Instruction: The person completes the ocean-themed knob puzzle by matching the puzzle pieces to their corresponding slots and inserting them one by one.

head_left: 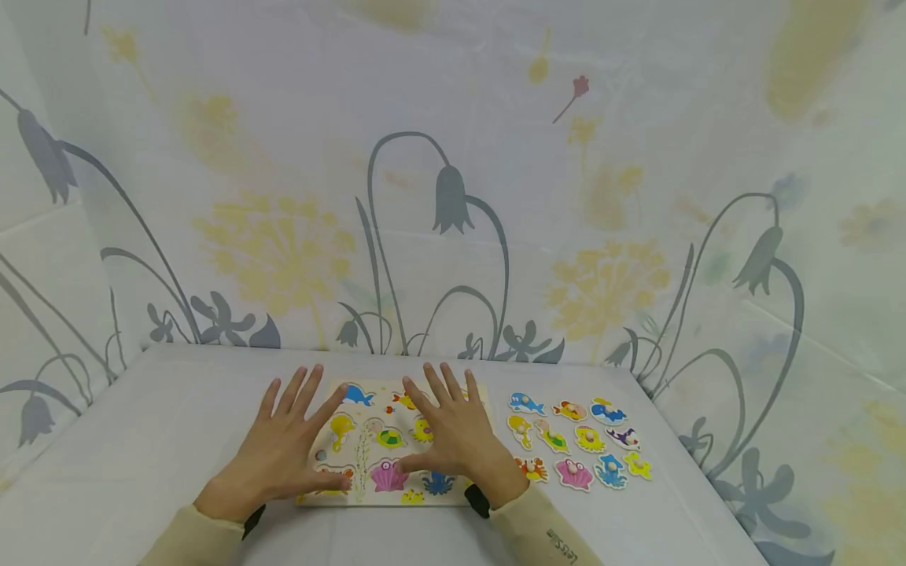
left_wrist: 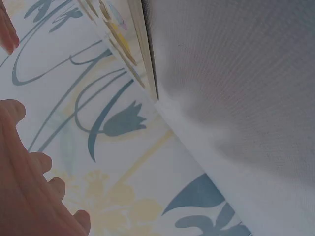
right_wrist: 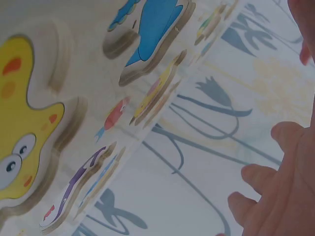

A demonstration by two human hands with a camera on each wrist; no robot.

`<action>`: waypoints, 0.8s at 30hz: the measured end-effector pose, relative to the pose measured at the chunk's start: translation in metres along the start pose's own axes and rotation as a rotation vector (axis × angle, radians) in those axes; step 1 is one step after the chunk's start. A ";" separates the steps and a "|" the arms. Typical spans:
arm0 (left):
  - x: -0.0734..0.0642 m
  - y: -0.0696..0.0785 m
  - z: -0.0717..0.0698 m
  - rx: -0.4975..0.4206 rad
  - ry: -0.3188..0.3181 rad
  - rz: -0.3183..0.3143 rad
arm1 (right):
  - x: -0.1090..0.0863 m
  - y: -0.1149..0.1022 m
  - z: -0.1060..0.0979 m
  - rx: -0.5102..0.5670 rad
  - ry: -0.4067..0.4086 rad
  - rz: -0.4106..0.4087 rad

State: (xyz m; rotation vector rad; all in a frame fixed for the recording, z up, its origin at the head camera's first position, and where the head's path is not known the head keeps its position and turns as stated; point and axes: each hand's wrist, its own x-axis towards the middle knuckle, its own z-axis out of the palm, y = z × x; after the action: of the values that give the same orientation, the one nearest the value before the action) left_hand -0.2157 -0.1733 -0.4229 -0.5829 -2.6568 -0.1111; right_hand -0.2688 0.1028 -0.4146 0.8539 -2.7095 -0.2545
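A wooden sea-animal puzzle board [head_left: 368, 500] lies flat on the table, its recesses showing printed animals. Over its left side my left hand [head_left: 283, 444] is held with fingers spread, nothing in it. My right hand [head_left: 460, 436] spreads its fingers above the board's right half, likewise holding nothing. Between the hands show a green turtle recess [head_left: 389, 438] and a pink shell recess [head_left: 388, 476]. In the right wrist view, a yellow starfish recess [right_wrist: 19, 113] is close to the camera, with the right fingers [right_wrist: 258, 179] beyond the board.
Right of the board, several knobbed puzzle pieces lie in rows, among them a whale [head_left: 526, 403], a pink shell [head_left: 574, 475], an octopus [head_left: 611, 472] and a starfish [head_left: 638, 465]. A white cloth covers the table [head_left: 170, 424]; a flower-printed curtain [head_left: 453, 299] hangs behind it.
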 end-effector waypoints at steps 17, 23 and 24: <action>0.000 0.005 0.002 -0.152 -0.110 -0.052 | 0.001 0.010 -0.011 0.093 0.080 -0.029; 0.001 0.005 0.000 -0.160 -0.105 -0.047 | -0.001 0.019 -0.012 0.117 0.095 -0.019; 0.001 0.004 -0.001 -0.165 -0.098 -0.049 | -0.001 0.021 -0.012 0.127 0.096 -0.015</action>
State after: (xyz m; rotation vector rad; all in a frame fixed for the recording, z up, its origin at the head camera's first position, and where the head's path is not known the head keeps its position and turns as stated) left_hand -0.2144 -0.1694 -0.4221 -0.5890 -2.7756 -0.3271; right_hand -0.2752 0.1200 -0.3982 0.8977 -2.6528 -0.0438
